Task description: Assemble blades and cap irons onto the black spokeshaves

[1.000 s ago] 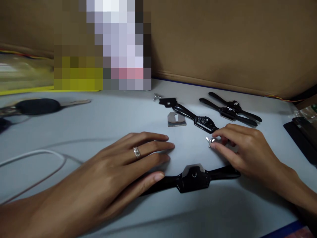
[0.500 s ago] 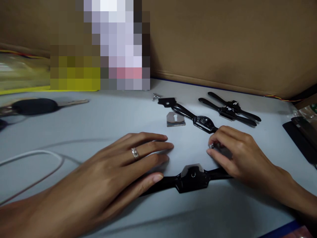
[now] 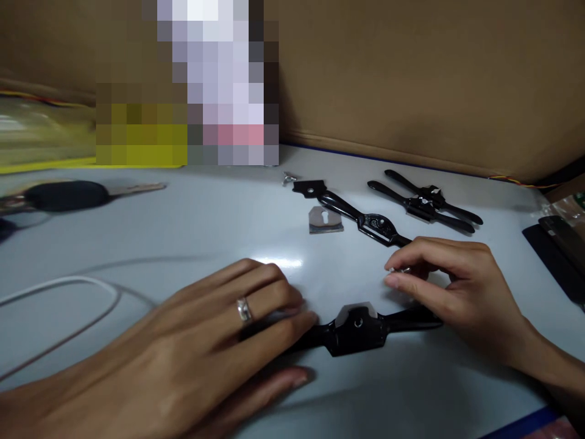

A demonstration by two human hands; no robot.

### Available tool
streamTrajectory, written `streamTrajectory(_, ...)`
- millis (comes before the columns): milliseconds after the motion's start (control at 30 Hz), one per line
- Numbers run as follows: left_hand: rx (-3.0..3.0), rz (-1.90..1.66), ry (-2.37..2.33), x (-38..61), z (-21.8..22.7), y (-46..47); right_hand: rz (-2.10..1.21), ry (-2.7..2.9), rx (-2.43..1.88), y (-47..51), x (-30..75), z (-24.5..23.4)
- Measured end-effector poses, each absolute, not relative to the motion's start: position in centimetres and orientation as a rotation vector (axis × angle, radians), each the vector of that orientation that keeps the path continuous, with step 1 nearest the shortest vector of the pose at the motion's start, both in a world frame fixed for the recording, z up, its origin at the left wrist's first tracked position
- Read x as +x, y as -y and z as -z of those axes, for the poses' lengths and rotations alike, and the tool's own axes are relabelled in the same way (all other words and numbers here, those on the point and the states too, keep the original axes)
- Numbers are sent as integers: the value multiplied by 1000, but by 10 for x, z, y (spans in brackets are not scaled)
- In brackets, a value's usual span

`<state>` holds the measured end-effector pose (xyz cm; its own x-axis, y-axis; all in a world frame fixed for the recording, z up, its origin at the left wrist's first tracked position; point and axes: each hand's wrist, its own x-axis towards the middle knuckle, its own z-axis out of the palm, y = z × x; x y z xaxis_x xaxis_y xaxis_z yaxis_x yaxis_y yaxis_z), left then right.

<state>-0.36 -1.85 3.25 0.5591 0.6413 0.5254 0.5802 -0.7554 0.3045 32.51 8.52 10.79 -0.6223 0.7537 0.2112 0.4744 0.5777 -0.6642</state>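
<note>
A black spokeshave [image 3: 359,335] lies in front of me, a grey blade showing behind its cap. My left hand [image 3: 237,335], with a ring on one finger, straddles the left handle. Its bent fingers lie over the handle and its far side; the thumb is apart on the near side, so the hand is not closed. Beyond the right handle, my right hand [image 3: 452,286] pinches a small silver thumbscrew [image 3: 401,270] between thumb and index finger. Farther back are a loose blade [image 3: 325,221], a bare spokeshave body [image 3: 378,227], a black cap [image 3: 309,189] and another thumbscrew [image 3: 289,178].
Two smaller black spokeshaves [image 3: 425,204] lie at the back right. A dark flat object [image 3: 555,259] sits at the right edge. On the left are a key [image 3: 68,195] and a white cable [image 3: 98,280]. Cardboard [image 3: 425,79] rises behind the table.
My left hand's fingers have bent and its thumb has dropped to the near side of the handle. My right hand has shifted slightly right, exposing more of the thumbscrew.
</note>
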Motion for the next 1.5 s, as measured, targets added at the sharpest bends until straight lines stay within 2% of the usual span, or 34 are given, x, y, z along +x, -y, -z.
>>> streamTrajectory(167,2707,-1000,-1107,4,-25,29,-832,2335,-914,-75,322,-107)
streamTrajectory(433,2737,-1040,-1002,-22,28,78,-749,2397,-711,-62,316,-101)
streamTrajectory(833,2807,-940,-991,10,-41,11,-742,2404,-644,-59,312,-91)
streamTrajectory(1267,2818,-920,-1005,10,-40,13,-747,2426,-651,-60,312,-90)
streamTrajectory(1500,2767,-952,-1018,5,-32,19,-509,2527,-690,-57,307,-92)
